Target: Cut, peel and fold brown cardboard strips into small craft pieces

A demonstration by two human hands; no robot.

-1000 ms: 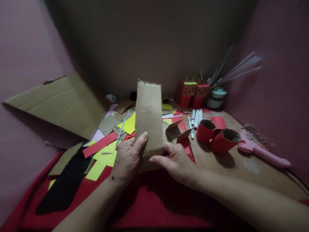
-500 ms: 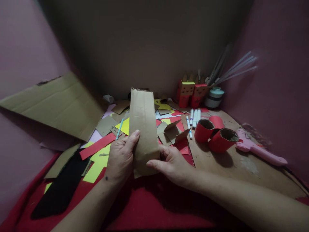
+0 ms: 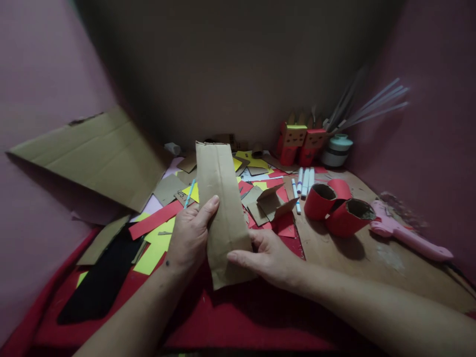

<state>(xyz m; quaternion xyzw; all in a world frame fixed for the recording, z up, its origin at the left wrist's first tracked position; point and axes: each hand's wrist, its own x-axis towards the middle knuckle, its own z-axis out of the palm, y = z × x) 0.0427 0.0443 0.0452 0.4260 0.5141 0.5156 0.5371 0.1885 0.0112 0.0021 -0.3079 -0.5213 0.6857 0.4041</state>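
A long strip of brown cardboard point(image 3: 219, 188), creased lengthwise, is held up between both hands over the table. My left hand point(image 3: 191, 233) grips its left edge, the thumb lying on the front face. Lower down, my right hand point(image 3: 269, 255) pinches the right edge, thumb in front and the other fingers partly hidden behind. The strip leans slightly, its top end toward the left. Just beyond my right hand lies a small folded cardboard piece point(image 3: 269, 203) with raised flaps.
Red paper-covered tubes point(image 3: 320, 201) and a pink glue gun point(image 3: 409, 230) lie at right, near several markers point(image 3: 305, 181). Two decorated red figures point(image 3: 295, 141) stand behind. Coloured paper scraps point(image 3: 156, 248), a black piece point(image 3: 100, 280) and a big cardboard sheet point(image 3: 96, 153) fill the left.
The cardboard strip has tilted, its top shifting left and its lower end dropping toward me. Both hands keep their hold. The whole view has shifted slightly.
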